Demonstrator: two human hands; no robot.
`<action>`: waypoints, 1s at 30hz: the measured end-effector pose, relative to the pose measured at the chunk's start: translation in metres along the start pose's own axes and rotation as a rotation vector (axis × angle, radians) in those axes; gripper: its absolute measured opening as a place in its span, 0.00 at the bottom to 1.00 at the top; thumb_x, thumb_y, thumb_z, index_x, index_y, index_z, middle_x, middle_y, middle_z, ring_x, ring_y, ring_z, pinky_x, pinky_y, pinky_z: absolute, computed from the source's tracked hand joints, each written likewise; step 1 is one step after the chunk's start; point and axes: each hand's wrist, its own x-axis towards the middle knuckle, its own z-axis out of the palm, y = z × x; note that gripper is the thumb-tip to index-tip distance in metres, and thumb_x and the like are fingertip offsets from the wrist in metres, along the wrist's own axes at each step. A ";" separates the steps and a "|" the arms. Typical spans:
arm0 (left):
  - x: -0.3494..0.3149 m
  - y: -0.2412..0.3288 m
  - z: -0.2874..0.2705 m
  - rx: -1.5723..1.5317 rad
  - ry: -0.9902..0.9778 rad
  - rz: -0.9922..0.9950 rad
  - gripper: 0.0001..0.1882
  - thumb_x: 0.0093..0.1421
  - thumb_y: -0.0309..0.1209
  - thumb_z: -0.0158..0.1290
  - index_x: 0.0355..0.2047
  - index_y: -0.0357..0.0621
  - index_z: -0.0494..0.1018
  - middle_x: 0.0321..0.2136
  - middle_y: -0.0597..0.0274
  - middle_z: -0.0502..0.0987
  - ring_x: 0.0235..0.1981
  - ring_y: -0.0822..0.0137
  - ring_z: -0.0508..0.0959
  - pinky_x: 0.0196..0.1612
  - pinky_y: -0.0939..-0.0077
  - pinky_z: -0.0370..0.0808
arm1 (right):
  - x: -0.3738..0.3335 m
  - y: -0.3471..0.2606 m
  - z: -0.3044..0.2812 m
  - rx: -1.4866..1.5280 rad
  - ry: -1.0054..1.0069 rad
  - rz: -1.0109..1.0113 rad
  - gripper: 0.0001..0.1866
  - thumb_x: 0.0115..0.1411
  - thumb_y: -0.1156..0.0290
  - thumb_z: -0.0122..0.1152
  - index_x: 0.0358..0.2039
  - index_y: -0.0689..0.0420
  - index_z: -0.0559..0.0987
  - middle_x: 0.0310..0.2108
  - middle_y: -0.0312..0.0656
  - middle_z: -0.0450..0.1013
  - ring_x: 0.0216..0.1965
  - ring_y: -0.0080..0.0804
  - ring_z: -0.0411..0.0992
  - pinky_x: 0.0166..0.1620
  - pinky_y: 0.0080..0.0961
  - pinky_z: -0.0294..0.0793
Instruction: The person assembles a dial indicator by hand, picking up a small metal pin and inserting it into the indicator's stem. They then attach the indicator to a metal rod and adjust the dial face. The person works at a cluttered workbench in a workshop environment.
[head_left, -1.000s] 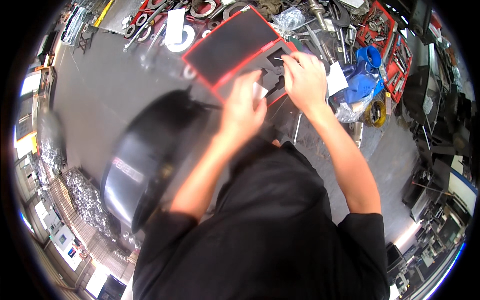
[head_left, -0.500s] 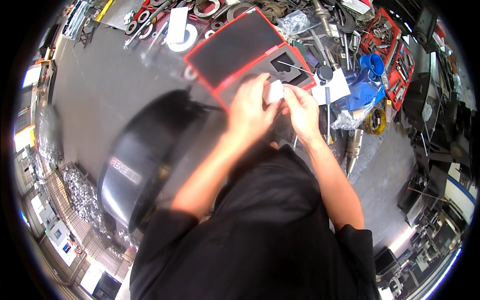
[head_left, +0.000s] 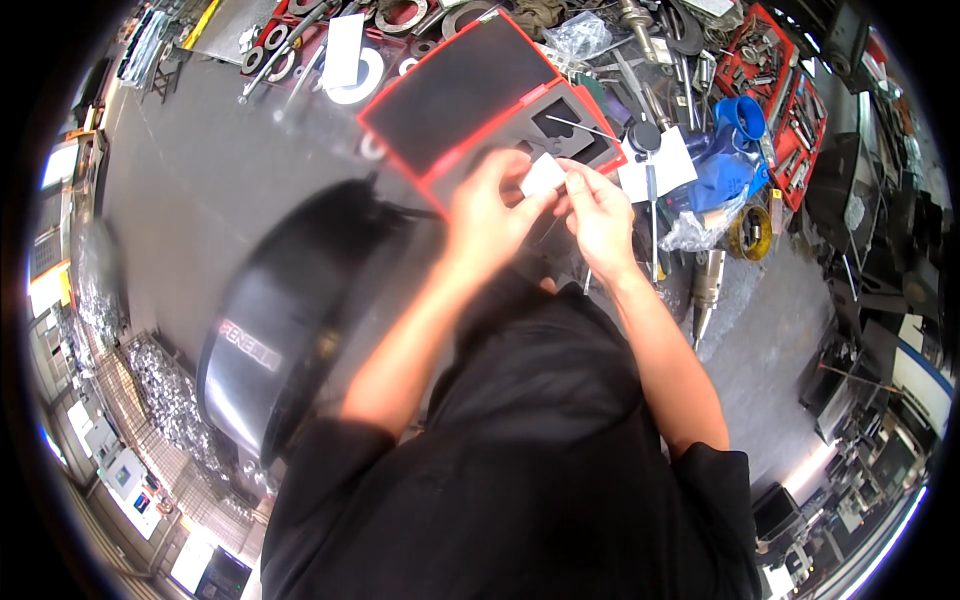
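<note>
My left hand [head_left: 487, 212] holds a small white piece [head_left: 543, 176], paper or cloth, its thumb and fingers closed on the left side. Opposite it, my right hand [head_left: 603, 218] pinches at the piece's right edge with thumb and forefinger. Whether something else sits inside the white piece is hidden. Just beyond both hands lies an opened red case [head_left: 455, 160] with a dark lid lining. Its grey foam insert [head_left: 585, 118] has cut-out recesses, and a thin light rod [head_left: 582, 127] lies across it.
A white sheet [head_left: 672, 166] with a round black-topped tool [head_left: 644, 137] lies right of the case. Farther right are a blue holder [head_left: 740, 118], a yellow ring [head_left: 750, 234], a metal tool holder [head_left: 708, 282] and red trays [head_left: 800, 140]. A large black curved shell [head_left: 270, 330] stands left.
The hands and the white piece have barely moved against the case. The whole view has shifted slightly, with the case and bench things a little farther left and up.
</note>
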 end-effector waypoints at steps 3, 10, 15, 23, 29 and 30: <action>0.000 0.000 0.001 0.001 0.014 -0.013 0.22 0.60 0.28 0.70 0.52 0.34 0.75 0.47 0.53 0.83 0.49 0.64 0.84 0.53 0.67 0.84 | 0.004 0.008 0.004 -0.071 0.033 -0.075 0.17 0.78 0.68 0.52 0.57 0.65 0.80 0.36 0.34 0.79 0.29 0.12 0.69 0.28 0.12 0.66; 0.001 -0.003 0.010 0.086 0.076 0.027 0.23 0.59 0.28 0.70 0.51 0.31 0.75 0.47 0.49 0.83 0.50 0.61 0.85 0.54 0.65 0.84 | 0.002 0.001 0.007 -0.154 0.075 -0.071 0.17 0.74 0.72 0.56 0.59 0.66 0.80 0.36 0.35 0.80 0.29 0.14 0.70 0.32 0.14 0.70; 0.000 0.003 0.009 0.115 0.061 0.019 0.24 0.59 0.28 0.70 0.52 0.30 0.75 0.48 0.47 0.83 0.51 0.59 0.85 0.54 0.64 0.84 | 0.001 -0.001 0.000 -0.113 0.051 -0.075 0.19 0.68 0.74 0.61 0.58 0.68 0.81 0.40 0.39 0.83 0.34 0.18 0.77 0.39 0.19 0.77; 0.000 0.001 0.004 0.019 0.056 0.017 0.20 0.62 0.28 0.68 0.51 0.30 0.77 0.46 0.49 0.84 0.49 0.62 0.85 0.54 0.67 0.83 | 0.001 -0.007 0.008 -0.100 0.138 -0.084 0.18 0.65 0.76 0.63 0.54 0.69 0.83 0.42 0.43 0.84 0.39 0.24 0.80 0.46 0.21 0.81; 0.011 -0.007 -0.009 -0.015 -0.021 -0.010 0.18 0.70 0.35 0.60 0.51 0.30 0.81 0.40 0.55 0.87 0.44 0.69 0.86 0.47 0.73 0.82 | 0.002 -0.016 0.006 -0.442 0.229 -0.143 0.16 0.64 0.75 0.63 0.51 0.63 0.86 0.39 0.44 0.85 0.35 0.21 0.80 0.42 0.22 0.80; 0.012 -0.002 -0.013 0.072 -0.029 -0.034 0.18 0.72 0.37 0.59 0.51 0.32 0.81 0.39 0.58 0.87 0.41 0.71 0.85 0.44 0.75 0.82 | 0.006 -0.010 0.001 -0.472 0.242 -0.162 0.15 0.63 0.75 0.64 0.50 0.60 0.88 0.38 0.45 0.85 0.34 0.23 0.80 0.41 0.23 0.79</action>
